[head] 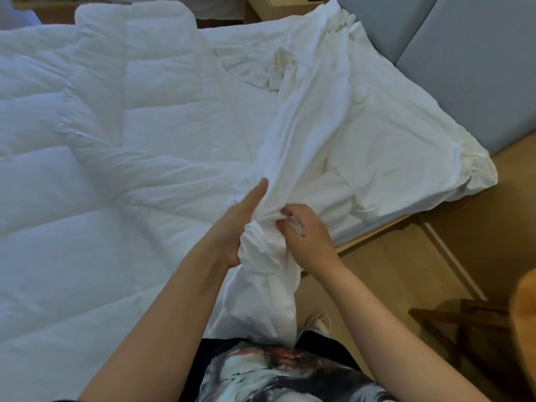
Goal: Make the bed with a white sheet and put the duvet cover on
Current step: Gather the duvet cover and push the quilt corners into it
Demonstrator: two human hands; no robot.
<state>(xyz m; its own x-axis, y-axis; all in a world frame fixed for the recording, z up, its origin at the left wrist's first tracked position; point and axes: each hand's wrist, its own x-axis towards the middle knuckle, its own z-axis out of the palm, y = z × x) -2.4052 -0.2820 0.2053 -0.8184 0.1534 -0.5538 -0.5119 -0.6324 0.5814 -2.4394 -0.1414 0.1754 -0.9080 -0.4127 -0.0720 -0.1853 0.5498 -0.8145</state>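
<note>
Gathering step, by my reading: both hands work a bunched rope of white cloth, taken to be the duvet cover [313,117], at the near side edge of the bed. Left hand [235,227] is wrapped round the bunch from the left, thumb pointing up along the fabric. Right hand [307,239] pinches folds of the same bunch from the right, fingers curled in. The hands sit just beside each other with the cloth between them. Long axis of the cover runs from the hands up and right toward the head corner by the grey headboard [478,68]; a tail hangs down from the hands against the person's front. Duvet [101,146], quilted, lies flat to the left of the hands over most of the bed; the left hand is nearer it. White sheet [406,146] shows on the mattress to the right, tucked round the corner. Room: open wooden floor [391,274] to the right; a dark wooden stand [464,329] further right, well apart. Judgement: next is finding the cover's opening or a corner, then spreading it leftward over the duvet; the risk is twist in the roped cloth
</note>
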